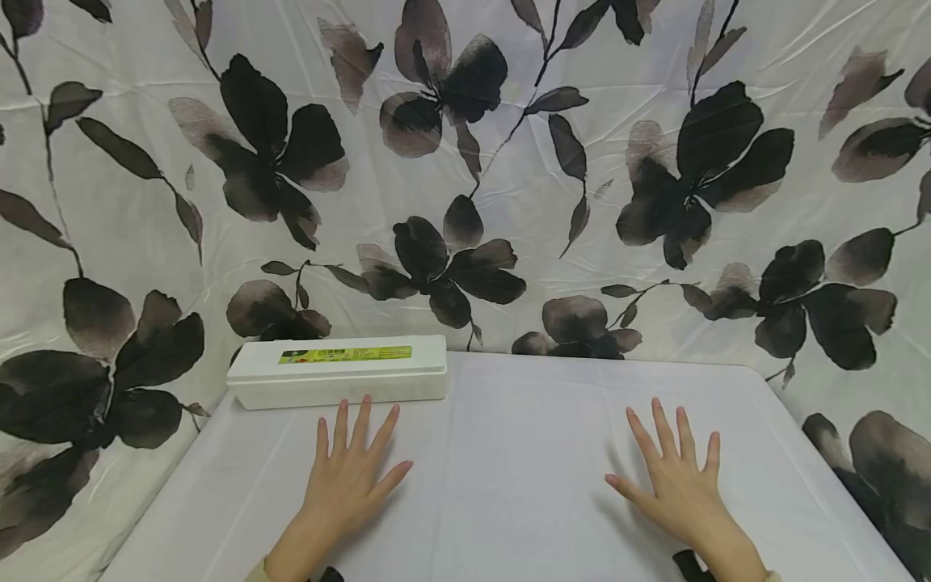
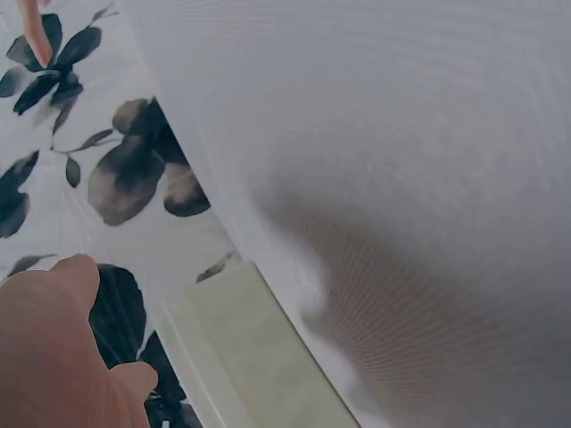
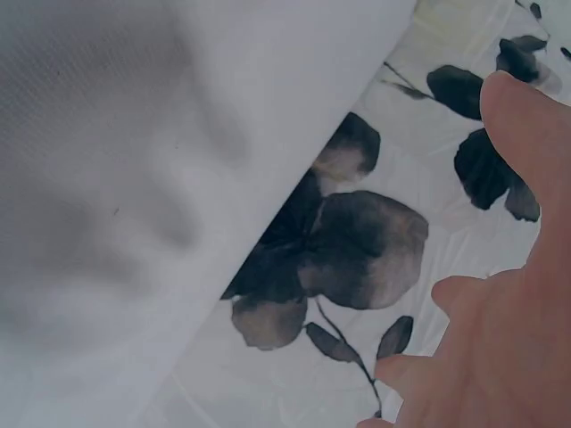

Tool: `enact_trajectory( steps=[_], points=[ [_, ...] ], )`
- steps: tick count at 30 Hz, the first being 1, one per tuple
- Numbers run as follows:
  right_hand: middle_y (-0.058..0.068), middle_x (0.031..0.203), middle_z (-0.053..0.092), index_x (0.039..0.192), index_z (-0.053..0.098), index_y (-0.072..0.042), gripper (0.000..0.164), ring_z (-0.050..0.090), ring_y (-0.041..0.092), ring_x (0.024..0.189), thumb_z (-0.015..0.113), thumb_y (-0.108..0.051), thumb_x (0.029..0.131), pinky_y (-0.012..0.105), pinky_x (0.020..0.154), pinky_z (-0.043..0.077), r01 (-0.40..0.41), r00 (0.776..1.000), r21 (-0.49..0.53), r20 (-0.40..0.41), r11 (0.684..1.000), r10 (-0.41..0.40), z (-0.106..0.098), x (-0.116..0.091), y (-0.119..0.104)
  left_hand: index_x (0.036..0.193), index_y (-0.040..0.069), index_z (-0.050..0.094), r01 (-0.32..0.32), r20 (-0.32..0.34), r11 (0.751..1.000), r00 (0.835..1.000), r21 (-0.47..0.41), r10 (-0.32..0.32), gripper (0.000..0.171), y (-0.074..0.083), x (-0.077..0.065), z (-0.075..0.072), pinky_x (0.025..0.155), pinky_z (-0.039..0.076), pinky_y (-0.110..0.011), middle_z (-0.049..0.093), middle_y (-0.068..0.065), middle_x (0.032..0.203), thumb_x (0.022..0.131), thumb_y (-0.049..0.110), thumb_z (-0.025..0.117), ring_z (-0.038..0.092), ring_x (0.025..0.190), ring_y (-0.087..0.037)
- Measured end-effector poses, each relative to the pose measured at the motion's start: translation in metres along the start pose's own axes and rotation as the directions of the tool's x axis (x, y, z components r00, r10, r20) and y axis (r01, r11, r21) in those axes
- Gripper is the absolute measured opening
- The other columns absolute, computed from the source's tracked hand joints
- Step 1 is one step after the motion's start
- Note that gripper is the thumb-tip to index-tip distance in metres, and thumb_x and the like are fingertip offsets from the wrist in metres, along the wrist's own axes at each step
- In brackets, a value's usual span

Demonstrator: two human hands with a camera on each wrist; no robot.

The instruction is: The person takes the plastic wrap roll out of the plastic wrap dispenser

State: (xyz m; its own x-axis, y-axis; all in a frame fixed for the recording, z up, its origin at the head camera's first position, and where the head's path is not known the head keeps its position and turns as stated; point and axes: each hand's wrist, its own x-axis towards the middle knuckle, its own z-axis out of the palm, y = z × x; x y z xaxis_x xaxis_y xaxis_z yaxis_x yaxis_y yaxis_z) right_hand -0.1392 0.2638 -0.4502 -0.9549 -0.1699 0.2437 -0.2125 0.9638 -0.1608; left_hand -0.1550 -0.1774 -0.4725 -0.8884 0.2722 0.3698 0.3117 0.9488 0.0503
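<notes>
White box, long and rectangular, lid on, sits at the far left of the table, pushed up near the back edge. Green-yellow label strip runs along the lid top; print too small to read. Box lies flat, long side facing me.

My left hand is flat on the table, palm down, fingers straight and spread, holding nothing. Fingertips are just short of the box's front wall, near but not touching as far as I can tell. In the left wrist view the hand shows at the lower left corner, with the box beside it.

My right hand is also flat, palm down, fingers spread and straight, nothing in it. It's on the right half of the table, well apart from the box and from the left hand. The right wrist view shows part of the hand at the lower right, over the table edge.

Table is covered in plain white cloth. Behind and on both sides hangs a white floral cloth with large dark flowers and leaves, wrinkled.
</notes>
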Motion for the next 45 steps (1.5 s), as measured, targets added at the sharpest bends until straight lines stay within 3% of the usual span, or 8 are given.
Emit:
enact_trajectory(
  steps=[13,27,34,40,45],
  points=[
    [0.021,0.161,0.013,0.157,0.021,-0.021,0.086,-0.005,0.041,0.149,0.065,-0.053,0.09,0.073,0.104,-0.013,0.044,0.995,0.017,-0.093,0.999,-0.042,0.003,0.003,0.0,0.152,0.02,0.041,0.009,-0.028,0.999,1.0,-0.041,-0.01,0.07,-0.003,0.0,0.0,0.11,0.011,-0.068,0.03,-0.025,0.156,0.094,0.056,0.054,0.021,0.142,-0.051],
    [0.025,0.157,0.021,0.153,0.031,-0.014,0.075,0.01,0.044,0.145,0.062,-0.046,0.094,0.072,0.105,-0.007,0.076,0.979,0.073,-0.193,0.994,-0.061,0.007,0.014,-0.005,0.147,0.012,0.045,0.013,-0.094,0.989,0.995,-0.15,-0.027,0.059,-0.012,0.008,-0.004,0.107,0.026,-0.064,0.042,-0.022,0.148,0.097,0.043,0.055,0.037,0.134,-0.048],
    [0.027,0.153,0.03,0.147,0.039,-0.006,0.067,0.021,0.047,0.139,0.063,-0.038,0.094,0.071,0.105,-0.004,0.099,0.958,0.136,-0.281,0.986,-0.057,0.009,0.023,-0.01,0.143,0.005,0.048,-0.016,-0.208,0.979,0.978,-0.203,-0.027,0.054,-0.021,0.009,-0.004,0.102,0.033,-0.06,0.048,-0.023,0.141,0.096,0.032,0.057,0.044,0.128,-0.045],
    [0.027,0.148,0.039,0.143,0.044,0.0,0.06,0.031,0.046,0.134,0.064,-0.027,0.093,0.066,0.109,-0.002,0.157,0.923,0.209,-0.377,0.965,-0.068,0.014,0.034,-0.012,0.14,0.004,0.05,0.02,-0.225,0.964,0.971,-0.264,-0.082,0.05,-0.03,0.008,-0.006,0.098,0.035,-0.06,0.051,-0.02,0.138,0.097,0.029,0.057,0.046,0.127,-0.041],
    [0.027,0.144,0.045,0.14,0.047,0.004,0.055,0.039,0.043,0.132,0.065,-0.017,0.092,0.059,0.115,0.004,0.218,0.897,0.309,-0.438,0.926,-0.065,0.017,0.046,-0.017,0.135,0.003,0.052,0.076,-0.234,0.931,0.958,-0.358,-0.168,0.043,-0.039,0.008,-0.009,0.094,0.038,-0.058,0.055,-0.017,0.134,0.099,0.025,0.056,0.048,0.123,-0.038]
  ],
)
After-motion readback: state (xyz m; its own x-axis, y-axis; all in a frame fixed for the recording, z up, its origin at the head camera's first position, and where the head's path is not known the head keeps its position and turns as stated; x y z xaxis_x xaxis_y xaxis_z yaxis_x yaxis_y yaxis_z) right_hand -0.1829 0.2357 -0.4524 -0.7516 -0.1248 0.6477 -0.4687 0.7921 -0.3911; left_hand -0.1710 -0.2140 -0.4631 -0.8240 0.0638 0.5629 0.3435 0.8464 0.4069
